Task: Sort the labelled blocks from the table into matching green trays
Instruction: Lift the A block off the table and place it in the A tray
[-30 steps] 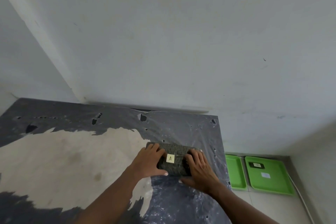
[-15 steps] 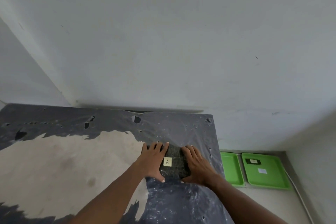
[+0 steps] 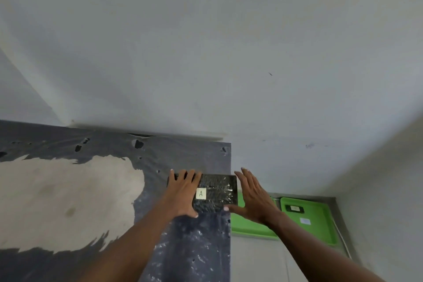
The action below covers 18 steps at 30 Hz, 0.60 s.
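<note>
A dark block (image 3: 217, 191) with a small yellow label "A" sits at the right edge of the table (image 3: 187, 247), its right end over the edge. My left hand (image 3: 184, 192) lies flat over its left part, thumb along the near side. My right hand (image 3: 253, 199) presses against its right end, fingers straight, thumb under the near corner. Two green trays lie on the floor to the right: a near one (image 3: 248, 228), partly hidden by my right hand, and a far one (image 3: 313, 220) holding a small dark block and a white label.
The table's dark plastic cover is torn, baring a pale patch (image 3: 68, 201) on the left. White walls stand close behind and to the right. Grey floor (image 3: 263, 261) runs between the table edge and the trays.
Both hands slid the block rightward to the table's edge. My right hand shifted from on top of the block to its right end, now over the near tray.
</note>
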Available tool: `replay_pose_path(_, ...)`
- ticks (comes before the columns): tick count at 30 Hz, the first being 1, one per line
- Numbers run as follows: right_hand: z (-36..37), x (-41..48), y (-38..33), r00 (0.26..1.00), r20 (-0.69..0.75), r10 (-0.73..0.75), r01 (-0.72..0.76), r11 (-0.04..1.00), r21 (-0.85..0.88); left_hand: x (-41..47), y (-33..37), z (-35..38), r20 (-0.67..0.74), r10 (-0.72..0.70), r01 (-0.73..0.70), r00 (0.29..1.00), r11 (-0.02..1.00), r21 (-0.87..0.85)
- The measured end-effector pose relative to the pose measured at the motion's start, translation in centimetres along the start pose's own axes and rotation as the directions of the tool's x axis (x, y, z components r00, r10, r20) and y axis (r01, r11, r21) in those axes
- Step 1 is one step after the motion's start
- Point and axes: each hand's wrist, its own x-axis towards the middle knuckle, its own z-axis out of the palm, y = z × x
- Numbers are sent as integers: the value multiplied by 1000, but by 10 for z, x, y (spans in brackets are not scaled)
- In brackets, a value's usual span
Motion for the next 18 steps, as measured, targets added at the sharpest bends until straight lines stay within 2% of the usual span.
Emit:
replay_pose_path(3,-12,-31,29,1000,6,16,-16,1000,-6,-7,32,-7,1,-14,14,1000,1000,1)
replay_pose_path(7,-23,-70,55,999,7,51,-51,999,5,-13,69,-22,-25,57,-56,998,998,27)
replay_pose_path(18,-34,-171,78,994,-35,104,-106,993,-47,-36,179,-33,-153,211,-206,965,977,50)
